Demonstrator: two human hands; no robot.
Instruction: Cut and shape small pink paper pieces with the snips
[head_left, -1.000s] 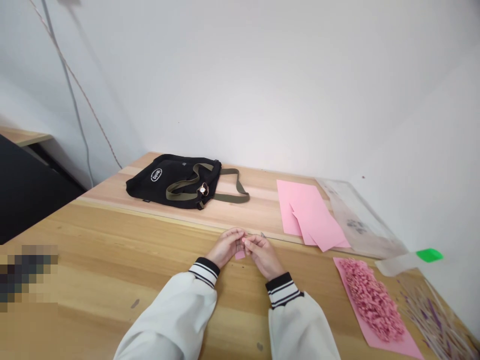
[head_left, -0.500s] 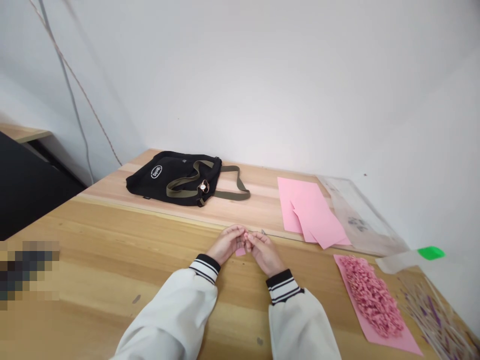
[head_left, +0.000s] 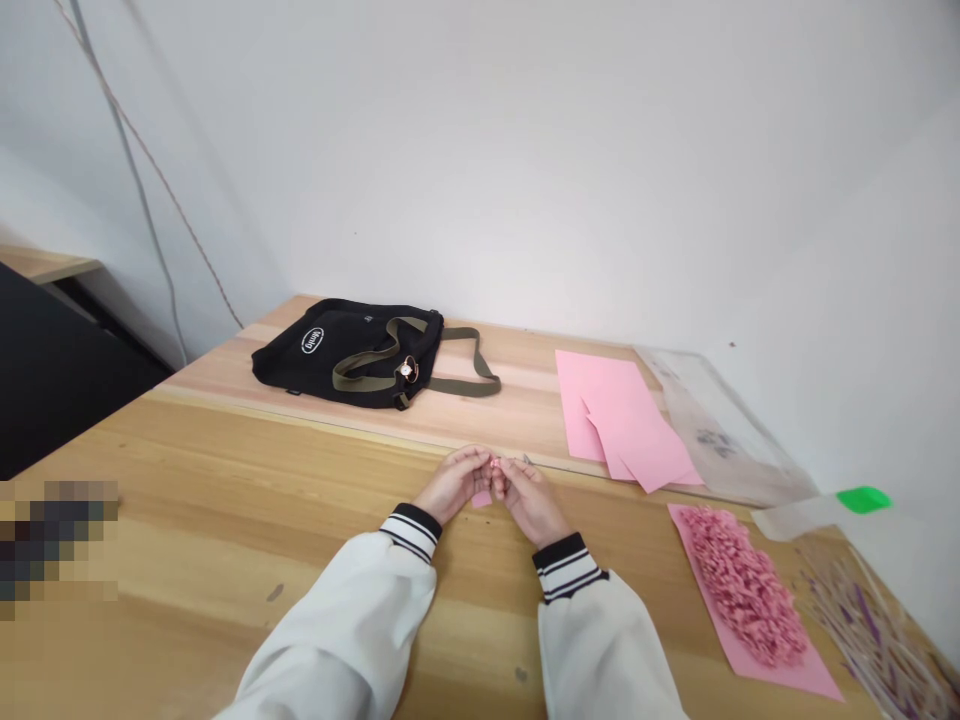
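Left hand [head_left: 456, 482], right hand [head_left: 527, 494]: fingers pinched on pink paper piece [head_left: 484, 497], frame centre. Risk: overtight pinch could tear it.

A: What's lost between my hands?
B: Your left hand [head_left: 454, 483] and right hand [head_left: 529, 497] close round a pink scrap [head_left: 482, 498]; your fingers hide most of it.
A: And elsewhere?
B: Lower left, a pixelated patch [head_left: 56, 545] blots the tabletop [head_left: 225, 500]. Lower right, the clear bag of purple bits [head_left: 870, 625] runs off the frame.
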